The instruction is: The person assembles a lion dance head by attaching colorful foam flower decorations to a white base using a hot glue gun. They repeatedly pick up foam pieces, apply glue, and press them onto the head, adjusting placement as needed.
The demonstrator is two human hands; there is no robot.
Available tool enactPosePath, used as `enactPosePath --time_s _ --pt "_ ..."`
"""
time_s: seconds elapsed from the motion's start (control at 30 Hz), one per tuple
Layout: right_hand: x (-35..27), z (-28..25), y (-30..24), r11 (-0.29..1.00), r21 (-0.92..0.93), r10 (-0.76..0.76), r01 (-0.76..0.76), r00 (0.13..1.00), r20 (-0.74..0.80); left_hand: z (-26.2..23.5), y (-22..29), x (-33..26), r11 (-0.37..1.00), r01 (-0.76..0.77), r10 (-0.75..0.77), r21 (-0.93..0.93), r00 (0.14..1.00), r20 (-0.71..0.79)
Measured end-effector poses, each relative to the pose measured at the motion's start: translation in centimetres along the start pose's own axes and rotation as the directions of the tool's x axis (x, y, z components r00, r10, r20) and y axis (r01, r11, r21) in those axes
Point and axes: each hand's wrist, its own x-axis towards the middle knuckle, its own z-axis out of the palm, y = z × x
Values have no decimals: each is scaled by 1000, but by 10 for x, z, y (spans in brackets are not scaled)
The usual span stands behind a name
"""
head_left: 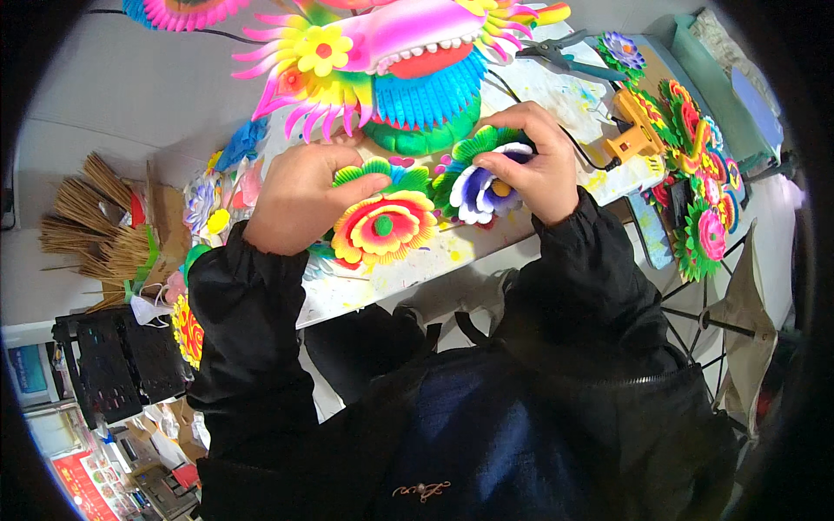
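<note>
My left hand (304,193) is closed with the thumb over the green leaves of a red and yellow craft flower (384,227) with a green centre. On the other side, my right hand (540,158) pinches a purple and white craft flower (486,193) with an orange centre, its thumb on the petals. Both flowers are side by side at the front of a brightly coloured creature's head (408,43) with white teeth, a pleated blue beard and a green base. Whether the flowers are fixed to that base cannot be seen.
The paint-spotted white table (373,295) also bears pliers (565,56), a yellow tool holder (632,130) with a black cable and a phone (650,227). More craft flowers (708,230) lie at the right. Bundles of thin sticks (95,230) stand at the left.
</note>
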Motion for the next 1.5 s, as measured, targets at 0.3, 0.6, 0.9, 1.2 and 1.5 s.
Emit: enactPosePath --time_s 0.3,0.6,0.9,1.2,1.5 --pt "-26 2 2 994 -106 -50 32 984 -170 -51 7 -65 998 46 -38 34 975 -217" --pt "-34 18 0 983 -176 4 -48 971 -239 11 -24 -112 799 -142 377 584 875 -303" --pt "-35 24 -5 982 -170 37 -88 959 -282 20 -35 -107 849 30 198 527 907 -371" --pt "-34 22 -6 974 -205 32 -96 955 -294 26 -34 -108 847 8 244 531 883 -402" --pt "-39 10 -9 986 -164 2 -42 971 -241 25 -31 -114 827 5 278 562 865 -417"
